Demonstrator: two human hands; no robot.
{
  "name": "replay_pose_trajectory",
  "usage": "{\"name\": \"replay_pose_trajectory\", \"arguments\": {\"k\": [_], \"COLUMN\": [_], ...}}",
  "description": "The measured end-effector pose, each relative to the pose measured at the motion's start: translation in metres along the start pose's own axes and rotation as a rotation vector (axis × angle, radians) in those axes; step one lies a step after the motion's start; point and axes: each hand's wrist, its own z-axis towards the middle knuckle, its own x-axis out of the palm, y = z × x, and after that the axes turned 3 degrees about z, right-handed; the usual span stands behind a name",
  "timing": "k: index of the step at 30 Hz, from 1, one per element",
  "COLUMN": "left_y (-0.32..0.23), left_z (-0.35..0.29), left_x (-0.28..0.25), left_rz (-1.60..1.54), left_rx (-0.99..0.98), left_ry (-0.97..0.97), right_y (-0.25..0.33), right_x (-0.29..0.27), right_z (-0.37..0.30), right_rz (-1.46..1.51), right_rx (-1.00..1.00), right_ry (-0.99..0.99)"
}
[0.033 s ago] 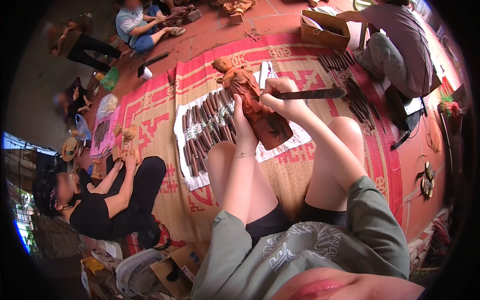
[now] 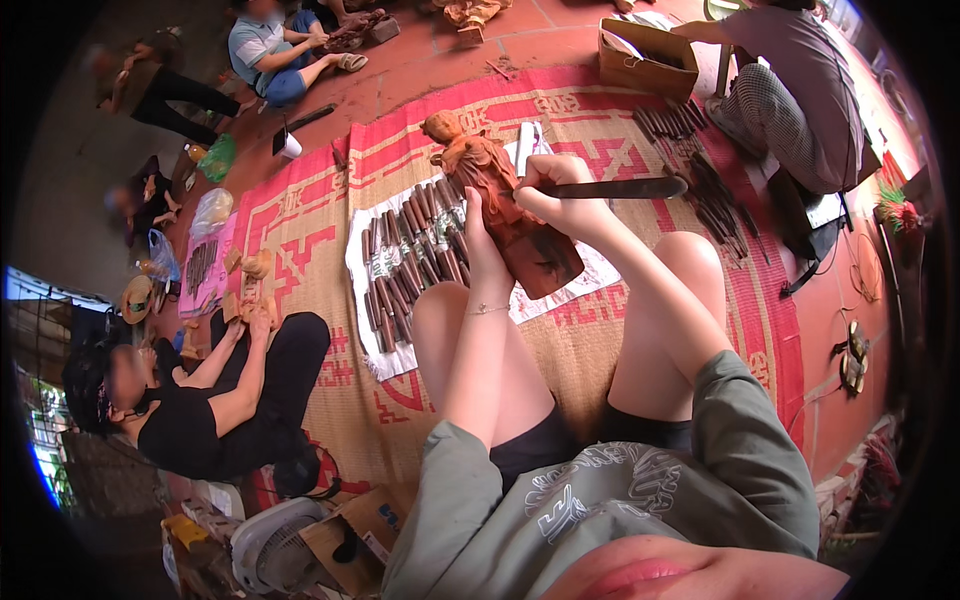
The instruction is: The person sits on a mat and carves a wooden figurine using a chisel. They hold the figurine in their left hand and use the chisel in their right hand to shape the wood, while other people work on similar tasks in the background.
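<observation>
Left hand (image 2: 487,245) steadying wooden figurine (image 2: 500,205), right hand (image 2: 556,190) gripping long chisel (image 2: 625,187), woven mat (image 2: 600,350) beneath

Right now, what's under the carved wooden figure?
Under the reddish-brown carved wooden figure lie a white cloth with rows of dark chisels, on a red-patterned woven mat. The figure's base and the left hand cover what is directly below.

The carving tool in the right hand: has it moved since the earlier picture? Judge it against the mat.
No. The tool lies at the same place over the mat, gripped by the right hand.
</observation>
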Motion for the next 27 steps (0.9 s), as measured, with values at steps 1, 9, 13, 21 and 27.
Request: {"name": "replay_pose_trajectory", "arguments": {"k": [1,9,13,21,27], "left_y": [0.000,-0.003,0.000,-0.001,-0.001], "left_z": [0.000,0.009,0.003,0.007,0.007], "left_x": [0.000,-0.011,-0.004,-0.009,-0.013], "left_rz": [-0.004,0.065,0.075,0.091,0.107], "left_rx": [-0.004,-0.010,-0.001,-0.033,-0.025], "left_ry": [0.022,0.013,0.006,-0.006,0.048], "right_y": [0.000,0.006,-0.002,0.001,0.005], "right_x": [0.001,0.001,-0.002,0.003,-0.001], "right_z": [-0.001,0.004,0.005,0.004,0.003], "right_rz": [-0.032,0.067,-0.108,-0.015,0.123], "right_rx": [-0.042,0.018,0.018,-0.015,0.107], "right_ry": [-0.034,0.039,0.110,0.010,0.000]}}
